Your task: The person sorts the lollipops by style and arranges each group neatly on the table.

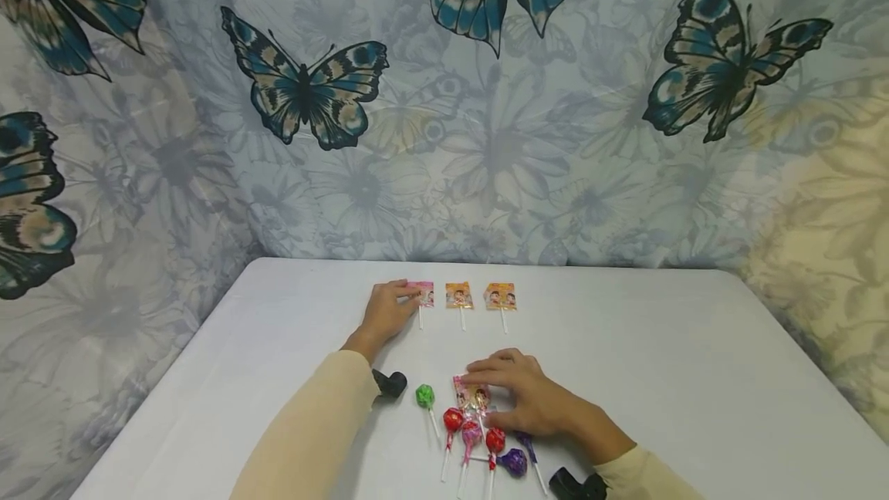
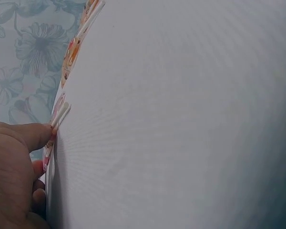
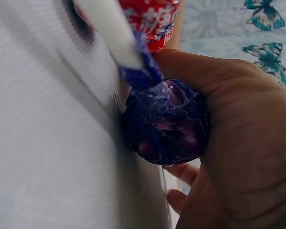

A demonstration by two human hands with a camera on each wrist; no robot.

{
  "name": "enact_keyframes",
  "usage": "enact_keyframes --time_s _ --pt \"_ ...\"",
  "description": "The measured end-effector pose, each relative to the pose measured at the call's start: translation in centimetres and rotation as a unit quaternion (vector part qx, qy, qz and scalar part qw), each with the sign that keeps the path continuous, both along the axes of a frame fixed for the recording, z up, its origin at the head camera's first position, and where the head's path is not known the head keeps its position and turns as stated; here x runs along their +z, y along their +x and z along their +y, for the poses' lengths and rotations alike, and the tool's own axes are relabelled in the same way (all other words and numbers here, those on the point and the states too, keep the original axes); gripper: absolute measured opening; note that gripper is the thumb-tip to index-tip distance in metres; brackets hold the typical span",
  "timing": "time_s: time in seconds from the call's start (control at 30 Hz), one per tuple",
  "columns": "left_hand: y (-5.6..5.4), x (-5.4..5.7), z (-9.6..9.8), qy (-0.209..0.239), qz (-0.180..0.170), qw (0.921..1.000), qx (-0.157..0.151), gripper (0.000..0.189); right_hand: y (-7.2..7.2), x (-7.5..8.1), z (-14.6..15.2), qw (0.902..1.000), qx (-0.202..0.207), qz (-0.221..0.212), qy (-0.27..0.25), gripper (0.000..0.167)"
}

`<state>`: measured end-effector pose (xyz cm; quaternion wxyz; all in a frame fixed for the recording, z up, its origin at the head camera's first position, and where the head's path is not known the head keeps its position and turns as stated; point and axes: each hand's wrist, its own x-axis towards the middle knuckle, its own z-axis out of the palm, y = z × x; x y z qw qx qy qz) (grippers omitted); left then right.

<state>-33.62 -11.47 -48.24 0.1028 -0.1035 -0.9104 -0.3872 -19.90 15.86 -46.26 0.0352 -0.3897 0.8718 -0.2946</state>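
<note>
At the back of the table my left hand [image 1: 387, 310] pinches a flat lollipop in a pink wrapper [image 1: 427, 294], its stick toward me. In the left wrist view the thumb [image 2: 37, 136] lies on the wrapper by the stick, with fingertips at its other side. My right hand [image 1: 531, 396] is spread over another flat pink-wrapped lollipop [image 1: 474, 396], fingertips near its top edge and thumb apart. Close to that hand lie a purple round lollipop [image 1: 514, 462], largest in the right wrist view, and a red one [image 1: 495, 440]. Its fingertips are partly hidden there.
Two flat orange-wrapped lollipops [image 1: 458, 296] lie in a row right of the left hand. A green lollipop [image 1: 425, 396], another red one [image 1: 453, 419] and a pink round one [image 1: 471, 433] are in the front group. The white table [image 1: 660, 346] meets a butterfly-patterned cloth [image 1: 500, 176] behind.
</note>
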Motion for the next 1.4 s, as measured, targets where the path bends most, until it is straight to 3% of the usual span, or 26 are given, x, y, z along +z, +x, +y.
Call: enact_keyframes --time_s 0.33,0.67,0.9,1.13,1.4 --pt "0.1 0.3 0.2 -0.005 -0.008 1.0000 0.000 0.025 0.1 0.3 0.4 0.9997 -0.005 0.020 0.016 0.054" --pt "-0.3 0.4 1.2 -0.018 -0.005 0.9996 -0.021 0.026 0.5 0.0 1.2 0.9976 -0.007 0.067 -0.014 0.049" --pt "0.0 0.8 0.4 -0.019 -0.013 0.9997 -0.008 0.027 0.2 0.1 0.7 0.9981 -0.003 0.059 -0.018 0.048" --pt "-0.2 1.1 -0.2 -0.013 -0.010 0.9997 -0.015 0.027 0.0 0.6 0.2 0.9983 -0.009 0.055 -0.015 0.050" --pt "-0.3 0.3 0.0 -0.021 -0.014 0.9996 -0.014 0.027 0.1 0.5 0.5 0.9970 -0.017 0.069 -0.031 0.052"
